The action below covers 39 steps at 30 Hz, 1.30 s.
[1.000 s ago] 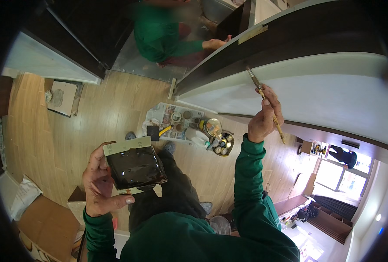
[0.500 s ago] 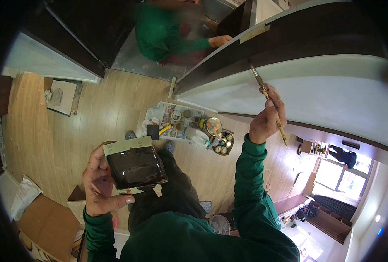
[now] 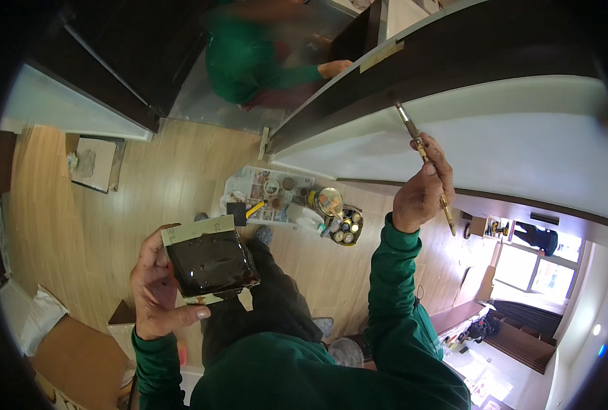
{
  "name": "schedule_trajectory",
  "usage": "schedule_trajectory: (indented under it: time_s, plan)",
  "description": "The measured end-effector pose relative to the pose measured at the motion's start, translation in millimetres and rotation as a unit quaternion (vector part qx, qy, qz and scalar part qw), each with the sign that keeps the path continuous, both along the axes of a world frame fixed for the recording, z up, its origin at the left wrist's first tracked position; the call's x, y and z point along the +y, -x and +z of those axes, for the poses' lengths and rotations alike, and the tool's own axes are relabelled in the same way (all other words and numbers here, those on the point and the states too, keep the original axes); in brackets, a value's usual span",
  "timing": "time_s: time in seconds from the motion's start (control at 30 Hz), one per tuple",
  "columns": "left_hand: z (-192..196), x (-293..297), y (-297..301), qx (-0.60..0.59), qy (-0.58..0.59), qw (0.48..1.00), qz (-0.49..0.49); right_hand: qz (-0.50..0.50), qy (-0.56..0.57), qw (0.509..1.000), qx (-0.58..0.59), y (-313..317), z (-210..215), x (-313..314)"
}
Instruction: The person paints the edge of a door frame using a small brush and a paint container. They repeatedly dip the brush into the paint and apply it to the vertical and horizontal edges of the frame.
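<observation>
My left hand (image 3: 155, 283) grips a small square container of glossy dark brown paint (image 3: 211, 263), with pale green tape or card along its far side. It is held tilted at the left, above my legs. In my right hand (image 3: 421, 198), pinched between thumb and fingers, is a thin paintbrush (image 3: 409, 125) with a paint-stained handle. Its dark bristles are at the lower edge of a dark brown band (image 3: 468, 65), just above a white surface (image 3: 509, 137). Whether the bristles touch the band I cannot tell for certain.
On the wooden floor ahead lie newspaper sheets (image 3: 259, 179) with pots, a yellow-handled scraper (image 3: 254, 209) and a box of small cans (image 3: 347, 227). A person in a green top (image 3: 239, 65) works beyond the band. Cardboard (image 3: 78, 348) stands at lower left.
The brush tip has moved a little to the right along the dark band. My left hand keeps the container in nearly the same place. The view has shifted slightly.
</observation>
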<state>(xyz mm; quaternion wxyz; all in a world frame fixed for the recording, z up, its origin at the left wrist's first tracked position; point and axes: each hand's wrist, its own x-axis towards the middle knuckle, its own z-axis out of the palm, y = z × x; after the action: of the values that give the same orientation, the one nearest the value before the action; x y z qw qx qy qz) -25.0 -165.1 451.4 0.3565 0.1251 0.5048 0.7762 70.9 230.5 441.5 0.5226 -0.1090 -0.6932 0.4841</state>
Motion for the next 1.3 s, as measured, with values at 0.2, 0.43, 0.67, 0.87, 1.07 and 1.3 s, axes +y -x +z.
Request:
schedule_trajectory:
  time_s: [0.2,0.43,0.67,0.87,1.07,1.3]
  plan:
    - [11,3,0,-0.013,0.007,1.000,0.003,0.004,-0.014,1.000,0.024,6,14,1]
    - [14,4,0,-0.003,0.017,1.000,-0.001,-0.005,-0.026,0.999,0.024,9,10,3]
    - [10,3,-2,-0.006,0.007,1.000,-0.002,-0.014,-0.055,0.998,-0.015,5,5,2]
    - [8,-1,-2,0.004,0.006,1.000,-0.009,-0.007,-0.038,0.999,0.013,4,10,1]
    - [11,-1,-6,-0.004,0.005,1.000,-0.002,-0.010,-0.035,0.999,-0.009,5,4,-1]
    - [9,-4,-6,-0.004,0.001,1.000,0.003,-0.008,-0.036,0.999,0.010,2,6,-1]
